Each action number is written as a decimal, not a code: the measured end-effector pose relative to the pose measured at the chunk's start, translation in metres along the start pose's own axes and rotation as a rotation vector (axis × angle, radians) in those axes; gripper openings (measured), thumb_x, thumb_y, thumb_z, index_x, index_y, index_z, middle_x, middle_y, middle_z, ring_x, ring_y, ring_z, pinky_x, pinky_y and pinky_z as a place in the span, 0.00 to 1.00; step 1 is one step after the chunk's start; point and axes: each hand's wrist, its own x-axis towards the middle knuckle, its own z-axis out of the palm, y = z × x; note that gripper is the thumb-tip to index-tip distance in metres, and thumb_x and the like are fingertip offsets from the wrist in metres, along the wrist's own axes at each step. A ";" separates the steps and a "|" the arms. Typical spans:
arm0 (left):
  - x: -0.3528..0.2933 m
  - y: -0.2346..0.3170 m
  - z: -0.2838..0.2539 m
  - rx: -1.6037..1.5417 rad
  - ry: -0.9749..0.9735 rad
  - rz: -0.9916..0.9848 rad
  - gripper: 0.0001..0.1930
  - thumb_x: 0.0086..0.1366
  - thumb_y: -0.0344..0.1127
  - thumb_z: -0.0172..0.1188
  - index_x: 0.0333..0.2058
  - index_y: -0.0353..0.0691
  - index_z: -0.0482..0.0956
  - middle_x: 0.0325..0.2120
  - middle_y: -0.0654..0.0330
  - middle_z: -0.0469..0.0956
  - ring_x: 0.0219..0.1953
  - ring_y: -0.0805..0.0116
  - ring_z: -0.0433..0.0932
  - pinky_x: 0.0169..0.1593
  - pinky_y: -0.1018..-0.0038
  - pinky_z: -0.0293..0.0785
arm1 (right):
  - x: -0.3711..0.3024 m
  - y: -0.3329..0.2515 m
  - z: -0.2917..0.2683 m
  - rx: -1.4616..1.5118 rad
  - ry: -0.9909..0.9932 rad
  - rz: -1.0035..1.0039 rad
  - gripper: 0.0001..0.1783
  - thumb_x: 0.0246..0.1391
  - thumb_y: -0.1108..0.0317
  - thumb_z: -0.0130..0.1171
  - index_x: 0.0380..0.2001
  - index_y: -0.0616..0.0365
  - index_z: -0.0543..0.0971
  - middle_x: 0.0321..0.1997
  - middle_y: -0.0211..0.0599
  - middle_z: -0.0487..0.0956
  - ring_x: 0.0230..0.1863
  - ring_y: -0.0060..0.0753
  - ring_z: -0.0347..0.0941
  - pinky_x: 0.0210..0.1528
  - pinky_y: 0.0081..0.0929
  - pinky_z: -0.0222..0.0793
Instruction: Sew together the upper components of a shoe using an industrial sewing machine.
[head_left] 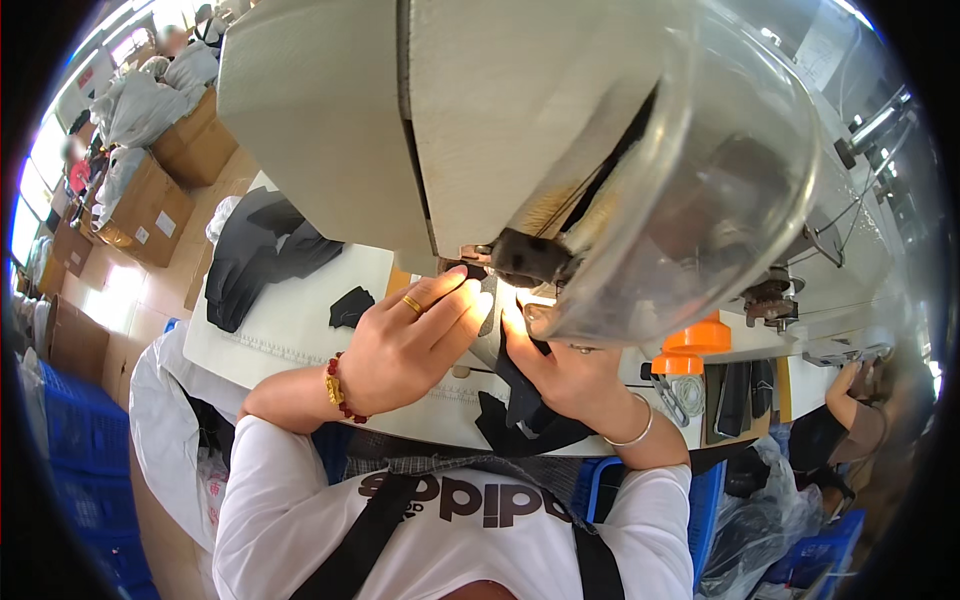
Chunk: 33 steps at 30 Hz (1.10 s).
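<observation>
A sewing machine stands before me, its lamp lighting the needle area between my hands. My left hand, with a gold ring and a red beaded bracelet, reaches in from the left. Its fingers are close together, and a small black fabric piece shows at their tips. My right hand, wearing a bangle, is closed on a black cloth strip that hangs toward the table's near edge. The machine head and clear guard partly hide the right fingertips. The needle itself I cannot make out.
Black cloth pieces and a small black scrap lie on the white table at left. An orange thread stand is at right. Cardboard boxes and blue crates fill the left side. Another person's arm shows far right.
</observation>
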 end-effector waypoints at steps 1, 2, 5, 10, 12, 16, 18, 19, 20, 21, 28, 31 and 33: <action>0.002 0.001 0.000 0.029 -0.010 0.015 0.15 0.48 0.26 0.62 0.37 0.32 0.81 0.41 0.53 0.78 0.50 0.55 0.81 0.46 0.66 0.84 | -0.003 0.004 -0.003 -0.124 -0.033 -0.108 0.15 0.38 0.68 0.64 0.35 0.52 0.88 0.40 0.35 0.83 0.41 0.38 0.80 0.46 0.35 0.73; 0.004 0.002 0.001 0.026 -0.011 0.021 0.15 0.48 0.26 0.62 0.37 0.32 0.81 0.41 0.53 0.78 0.50 0.55 0.81 0.46 0.66 0.84 | -0.005 0.007 -0.004 -0.249 -0.067 -0.216 0.16 0.39 0.67 0.63 0.36 0.50 0.87 0.40 0.33 0.82 0.42 0.37 0.80 0.47 0.35 0.73; 0.001 0.000 -0.003 0.016 0.006 -0.016 0.14 0.48 0.26 0.62 0.37 0.33 0.80 0.41 0.54 0.78 0.50 0.55 0.81 0.45 0.66 0.84 | -0.008 0.003 0.003 -0.287 -0.099 -0.160 0.16 0.41 0.65 0.61 0.37 0.46 0.87 0.42 0.30 0.81 0.44 0.35 0.80 0.47 0.36 0.72; 0.001 0.000 0.002 -0.033 0.034 -0.040 0.14 0.49 0.27 0.62 0.38 0.33 0.80 0.42 0.54 0.77 0.52 0.54 0.80 0.47 0.66 0.83 | -0.006 0.008 0.005 -0.313 -0.051 -0.189 0.15 0.43 0.64 0.59 0.37 0.45 0.87 0.45 0.30 0.82 0.46 0.34 0.80 0.48 0.36 0.73; 0.001 -0.001 0.000 -0.025 0.053 -0.023 0.15 0.50 0.27 0.62 0.39 0.33 0.79 0.42 0.54 0.77 0.52 0.54 0.79 0.48 0.66 0.83 | -0.005 0.008 0.005 -0.333 -0.023 -0.240 0.16 0.43 0.65 0.59 0.37 0.45 0.87 0.46 0.31 0.82 0.47 0.33 0.80 0.48 0.36 0.73; 0.003 -0.002 -0.004 -0.050 0.066 -0.001 0.16 0.50 0.29 0.61 0.40 0.32 0.78 0.44 0.54 0.77 0.51 0.55 0.79 0.49 0.65 0.82 | -0.004 0.007 0.002 -0.412 -0.099 -0.228 0.17 0.46 0.66 0.58 0.40 0.46 0.86 0.48 0.31 0.83 0.48 0.31 0.82 0.52 0.36 0.74; 0.001 -0.004 -0.003 -0.042 0.047 0.001 0.16 0.50 0.29 0.61 0.40 0.31 0.78 0.44 0.53 0.77 0.50 0.55 0.79 0.49 0.65 0.81 | -0.002 0.007 0.001 -0.407 -0.139 -0.236 0.17 0.47 0.67 0.58 0.42 0.49 0.86 0.50 0.32 0.82 0.48 0.31 0.83 0.56 0.36 0.73; 0.000 -0.005 -0.002 -0.037 0.022 0.007 0.17 0.50 0.29 0.61 0.40 0.31 0.78 0.44 0.53 0.77 0.49 0.55 0.79 0.48 0.65 0.81 | -0.001 0.007 0.002 -0.409 -0.139 -0.239 0.17 0.47 0.67 0.58 0.42 0.49 0.86 0.50 0.32 0.82 0.48 0.31 0.83 0.56 0.36 0.73; -0.001 -0.007 0.000 -0.036 0.025 0.008 0.17 0.50 0.29 0.61 0.40 0.31 0.78 0.44 0.53 0.77 0.49 0.55 0.79 0.48 0.65 0.81 | 0.001 0.007 0.005 -0.362 -0.109 -0.204 0.17 0.48 0.67 0.58 0.42 0.49 0.86 0.50 0.32 0.82 0.48 0.32 0.83 0.56 0.35 0.73; -0.003 -0.008 0.002 -0.036 0.020 0.015 0.17 0.50 0.29 0.61 0.40 0.31 0.78 0.44 0.53 0.77 0.49 0.55 0.79 0.48 0.65 0.81 | 0.002 0.008 0.006 -0.314 -0.081 -0.170 0.17 0.48 0.67 0.58 0.43 0.50 0.86 0.50 0.33 0.82 0.47 0.32 0.83 0.56 0.33 0.73; 0.000 -0.006 0.000 -0.027 0.009 0.043 0.17 0.50 0.28 0.61 0.41 0.31 0.79 0.42 0.54 0.76 0.51 0.55 0.79 0.49 0.66 0.81 | 0.002 0.010 0.003 -0.338 -0.074 -0.243 0.18 0.48 0.67 0.57 0.44 0.52 0.85 0.49 0.34 0.82 0.45 0.33 0.83 0.53 0.33 0.74; 0.001 -0.005 -0.003 0.019 0.042 0.068 0.17 0.51 0.28 0.61 0.42 0.31 0.79 0.43 0.54 0.76 0.52 0.56 0.79 0.50 0.65 0.82 | 0.002 0.007 0.002 -0.297 -0.059 -0.263 0.19 0.47 0.67 0.58 0.44 0.53 0.85 0.49 0.35 0.82 0.45 0.33 0.83 0.52 0.31 0.74; 0.002 -0.004 -0.003 0.019 0.055 0.066 0.17 0.50 0.28 0.61 0.41 0.32 0.79 0.42 0.54 0.76 0.51 0.57 0.79 0.50 0.66 0.82 | -0.002 0.006 0.003 -0.295 -0.097 -0.210 0.19 0.47 0.67 0.58 0.44 0.53 0.85 0.49 0.34 0.82 0.44 0.32 0.83 0.52 0.31 0.74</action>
